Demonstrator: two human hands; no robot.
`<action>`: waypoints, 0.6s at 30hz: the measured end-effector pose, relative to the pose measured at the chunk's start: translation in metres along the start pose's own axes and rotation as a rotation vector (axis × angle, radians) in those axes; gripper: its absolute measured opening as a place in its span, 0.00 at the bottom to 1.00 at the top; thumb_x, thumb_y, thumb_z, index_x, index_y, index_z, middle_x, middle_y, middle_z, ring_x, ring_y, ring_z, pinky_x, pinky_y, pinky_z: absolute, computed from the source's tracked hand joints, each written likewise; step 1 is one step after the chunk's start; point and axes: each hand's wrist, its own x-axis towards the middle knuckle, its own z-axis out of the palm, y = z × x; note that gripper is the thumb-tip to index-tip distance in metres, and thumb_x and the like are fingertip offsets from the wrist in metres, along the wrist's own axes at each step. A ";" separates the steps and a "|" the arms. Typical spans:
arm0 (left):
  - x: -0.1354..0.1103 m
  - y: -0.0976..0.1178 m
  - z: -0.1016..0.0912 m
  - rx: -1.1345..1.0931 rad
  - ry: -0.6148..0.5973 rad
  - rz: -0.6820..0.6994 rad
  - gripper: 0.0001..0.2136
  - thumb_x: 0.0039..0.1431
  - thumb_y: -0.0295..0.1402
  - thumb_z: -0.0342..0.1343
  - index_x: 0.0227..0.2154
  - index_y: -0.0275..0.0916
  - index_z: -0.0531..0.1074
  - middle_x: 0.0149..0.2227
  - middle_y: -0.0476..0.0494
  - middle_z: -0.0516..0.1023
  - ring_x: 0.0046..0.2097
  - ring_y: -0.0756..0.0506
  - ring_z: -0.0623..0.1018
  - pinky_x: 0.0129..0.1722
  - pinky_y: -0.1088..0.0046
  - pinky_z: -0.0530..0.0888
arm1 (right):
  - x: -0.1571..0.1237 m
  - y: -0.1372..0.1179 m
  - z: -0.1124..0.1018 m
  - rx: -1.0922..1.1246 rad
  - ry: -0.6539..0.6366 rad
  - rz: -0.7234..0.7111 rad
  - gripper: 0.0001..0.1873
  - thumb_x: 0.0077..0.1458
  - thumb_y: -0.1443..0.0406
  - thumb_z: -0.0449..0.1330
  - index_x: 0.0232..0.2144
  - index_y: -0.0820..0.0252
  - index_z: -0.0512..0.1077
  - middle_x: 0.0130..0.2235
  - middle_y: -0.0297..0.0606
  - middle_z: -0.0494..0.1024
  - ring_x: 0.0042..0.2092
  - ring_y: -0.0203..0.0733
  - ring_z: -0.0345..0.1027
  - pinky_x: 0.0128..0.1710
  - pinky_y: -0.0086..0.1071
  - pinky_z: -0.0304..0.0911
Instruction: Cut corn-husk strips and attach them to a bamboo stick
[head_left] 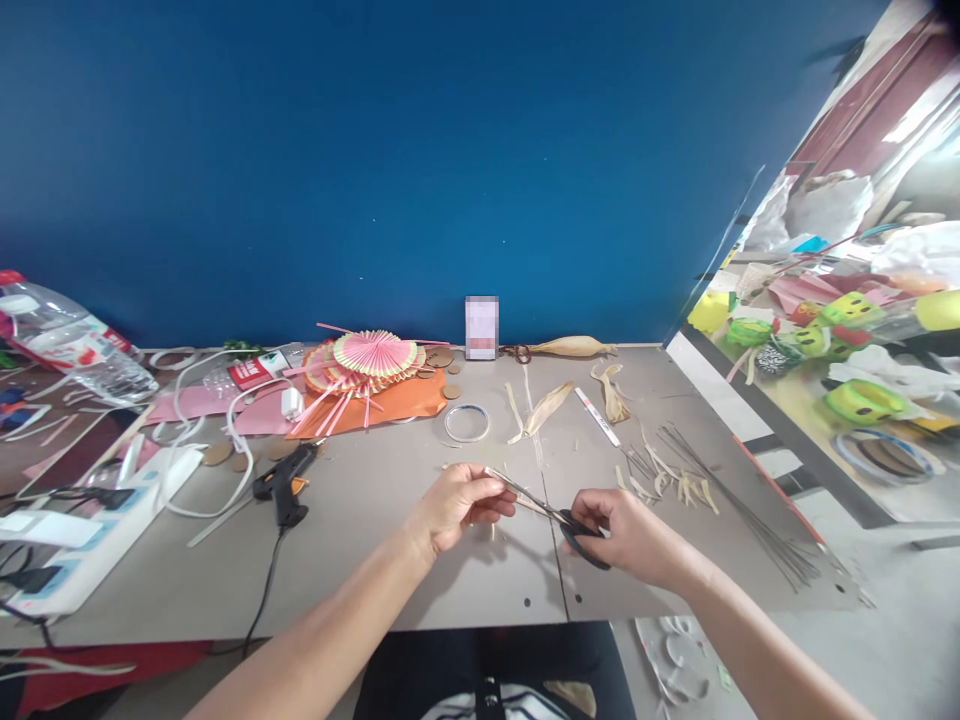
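Observation:
A pair of black-handled scissors (587, 547) is in my right hand (619, 525), with fingers through the loops and the blades pointing left. The blade tips reach the fingers of my left hand (459, 505), which is closed in a pinch on a thin, pale strip of dried husk (531, 502). Part of that strip lies along the blades, so I cannot tell whether they touch it. Beyond my hands lie a dried husk leaf (550, 408) and a white marker pen (598, 417). Husk scraps (686, 487) and a bundle of thin wires (750, 510) lie to the right.
At left are a black glue gun (283, 487), a white power strip (112, 530) with cables, and plastic bottles (75, 340). Pink paper fans (375, 360) rest on orange sheet (420, 400). A wire coil (466, 423) and a phone-like upright (481, 328) stand near the blue partition (480, 150).

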 end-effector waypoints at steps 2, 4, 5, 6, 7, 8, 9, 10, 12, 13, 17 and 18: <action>0.001 0.000 0.000 -0.004 -0.007 -0.002 0.05 0.42 0.29 0.57 0.22 0.31 0.70 0.26 0.42 0.76 0.27 0.50 0.75 0.22 0.81 0.68 | 0.000 0.001 0.000 0.005 0.006 -0.002 0.16 0.41 0.54 0.57 0.20 0.60 0.60 0.19 0.26 0.58 0.22 0.29 0.48 0.20 0.23 0.46; 0.001 -0.001 0.000 -0.005 -0.011 -0.004 0.05 0.42 0.29 0.58 0.22 0.31 0.70 0.26 0.42 0.76 0.27 0.50 0.75 0.22 0.81 0.68 | 0.000 0.001 0.000 0.008 0.011 -0.003 0.16 0.42 0.54 0.57 0.19 0.60 0.60 0.19 0.26 0.58 0.21 0.29 0.48 0.20 0.22 0.46; 0.001 0.000 0.000 -0.003 -0.011 -0.005 0.05 0.41 0.29 0.58 0.22 0.32 0.69 0.26 0.42 0.76 0.27 0.50 0.75 0.22 0.81 0.68 | -0.001 0.001 -0.001 0.007 0.014 -0.001 0.16 0.42 0.55 0.57 0.19 0.60 0.60 0.19 0.26 0.58 0.21 0.28 0.48 0.20 0.22 0.46; 0.000 0.000 0.000 0.001 -0.011 -0.007 0.05 0.41 0.29 0.58 0.21 0.32 0.69 0.25 0.42 0.76 0.26 0.50 0.75 0.22 0.81 0.68 | -0.001 0.000 -0.001 0.005 0.015 0.002 0.16 0.41 0.55 0.57 0.19 0.60 0.60 0.19 0.26 0.58 0.21 0.28 0.48 0.20 0.22 0.46; 0.000 0.001 0.000 0.005 -0.011 -0.008 0.05 0.41 0.29 0.58 0.21 0.32 0.69 0.25 0.42 0.76 0.26 0.50 0.75 0.22 0.81 0.68 | -0.001 0.000 -0.002 0.001 0.016 0.005 0.15 0.41 0.55 0.57 0.19 0.60 0.60 0.19 0.26 0.58 0.21 0.28 0.48 0.20 0.23 0.46; -0.001 0.001 0.000 0.008 -0.012 -0.008 0.05 0.41 0.29 0.58 0.21 0.32 0.69 0.25 0.42 0.76 0.26 0.50 0.75 0.22 0.81 0.68 | -0.001 -0.002 -0.003 -0.007 0.016 0.006 0.15 0.41 0.55 0.57 0.19 0.60 0.60 0.19 0.26 0.59 0.21 0.29 0.49 0.20 0.23 0.46; -0.001 0.002 0.001 0.013 -0.013 -0.009 0.05 0.41 0.29 0.58 0.21 0.32 0.70 0.25 0.43 0.76 0.26 0.50 0.75 0.22 0.81 0.68 | -0.002 -0.003 -0.004 -0.018 0.015 0.004 0.14 0.41 0.56 0.57 0.19 0.61 0.61 0.19 0.27 0.59 0.22 0.29 0.49 0.20 0.23 0.46; -0.002 0.003 0.001 0.017 -0.015 -0.009 0.05 0.41 0.29 0.58 0.21 0.31 0.70 0.24 0.43 0.76 0.26 0.50 0.75 0.22 0.81 0.68 | -0.002 -0.005 -0.005 -0.031 0.012 -0.003 0.14 0.41 0.56 0.57 0.19 0.60 0.62 0.19 0.27 0.60 0.22 0.29 0.50 0.20 0.23 0.46; -0.003 0.004 0.002 0.028 -0.024 -0.010 0.05 0.41 0.29 0.57 0.21 0.31 0.70 0.24 0.43 0.76 0.25 0.50 0.75 0.22 0.80 0.68 | -0.002 -0.008 -0.006 -0.059 0.007 -0.024 0.13 0.41 0.57 0.57 0.20 0.60 0.62 0.20 0.28 0.62 0.23 0.30 0.51 0.20 0.23 0.46; -0.003 0.004 0.002 0.037 -0.029 -0.011 0.05 0.41 0.29 0.57 0.21 0.31 0.71 0.24 0.43 0.76 0.25 0.50 0.75 0.22 0.80 0.68 | -0.002 -0.010 -0.006 -0.070 0.005 -0.033 0.13 0.41 0.57 0.57 0.20 0.60 0.62 0.20 0.28 0.62 0.23 0.30 0.52 0.21 0.23 0.46; -0.003 0.003 0.002 0.071 -0.052 -0.018 0.05 0.41 0.29 0.57 0.22 0.31 0.71 0.25 0.43 0.76 0.26 0.50 0.75 0.23 0.80 0.67 | -0.001 -0.011 -0.007 -0.076 -0.004 -0.042 0.13 0.41 0.57 0.57 0.20 0.60 0.61 0.20 0.27 0.61 0.23 0.30 0.51 0.21 0.23 0.46; -0.003 0.003 0.002 0.078 -0.057 -0.019 0.05 0.41 0.29 0.57 0.22 0.31 0.71 0.25 0.42 0.76 0.26 0.50 0.75 0.23 0.80 0.67 | -0.001 -0.010 -0.007 -0.071 -0.009 -0.040 0.13 0.41 0.56 0.57 0.19 0.60 0.61 0.20 0.27 0.61 0.23 0.29 0.50 0.21 0.23 0.46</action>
